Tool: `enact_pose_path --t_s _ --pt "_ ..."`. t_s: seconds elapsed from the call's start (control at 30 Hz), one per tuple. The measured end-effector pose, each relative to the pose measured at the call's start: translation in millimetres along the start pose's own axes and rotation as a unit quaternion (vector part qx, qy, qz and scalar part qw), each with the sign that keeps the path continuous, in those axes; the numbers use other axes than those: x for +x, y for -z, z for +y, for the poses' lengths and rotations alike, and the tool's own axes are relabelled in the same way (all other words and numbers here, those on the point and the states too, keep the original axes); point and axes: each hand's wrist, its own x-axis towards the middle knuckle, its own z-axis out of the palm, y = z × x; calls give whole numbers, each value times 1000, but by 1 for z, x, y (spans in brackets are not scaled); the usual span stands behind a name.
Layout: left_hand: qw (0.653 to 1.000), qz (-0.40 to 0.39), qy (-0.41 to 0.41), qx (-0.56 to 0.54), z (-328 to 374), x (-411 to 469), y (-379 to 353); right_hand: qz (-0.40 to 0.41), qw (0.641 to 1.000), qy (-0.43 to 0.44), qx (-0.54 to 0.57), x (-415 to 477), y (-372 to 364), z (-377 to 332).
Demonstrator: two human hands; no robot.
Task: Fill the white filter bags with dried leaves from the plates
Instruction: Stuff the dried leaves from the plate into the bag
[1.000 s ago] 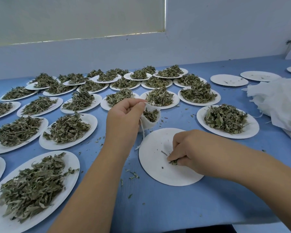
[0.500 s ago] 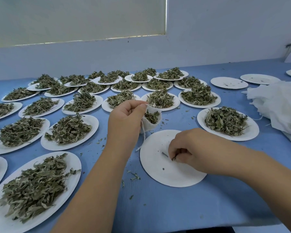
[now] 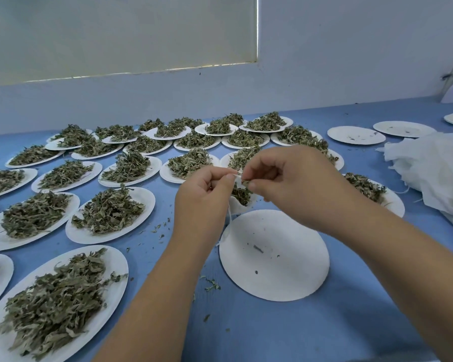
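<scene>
White filter bag (image 3: 237, 207), part-filled with dried green leaves (image 3: 242, 195), hangs over the blue desk (image 3: 272, 330) just beyond the emptied white paper plate (image 3: 275, 254). Your left hand (image 3: 204, 197) pinches its rim, mouth upward. Your right hand (image 3: 293, 184), fingers closed on a leaf scrap (image 3: 246, 182), sits right at that mouth, so the drop looks to be straight down.

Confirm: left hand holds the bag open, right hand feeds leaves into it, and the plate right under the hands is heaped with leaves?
Not quite. The head view shows the plate under the hands nearly bare, with only a few crumbs on it. The rest holds: the left hand pinches the bag open, and the right hand pinches leaves at its mouth.
</scene>
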Motion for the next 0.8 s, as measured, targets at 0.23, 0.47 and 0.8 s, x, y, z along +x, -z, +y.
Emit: enact_pose_path --t_s 0.23,0.47,0.8 --pt "1000 -1 8 -16 -1 1 2 -5 995 -18 -100 9 -19 -11" --pt "1000 1 26 -14 -1 1 -2 7 992 -48 -118 11 -24 -8" --pt "1000 -2 17 -3 -1 0 -1 25 997 -44 -60 9 -19 -7"
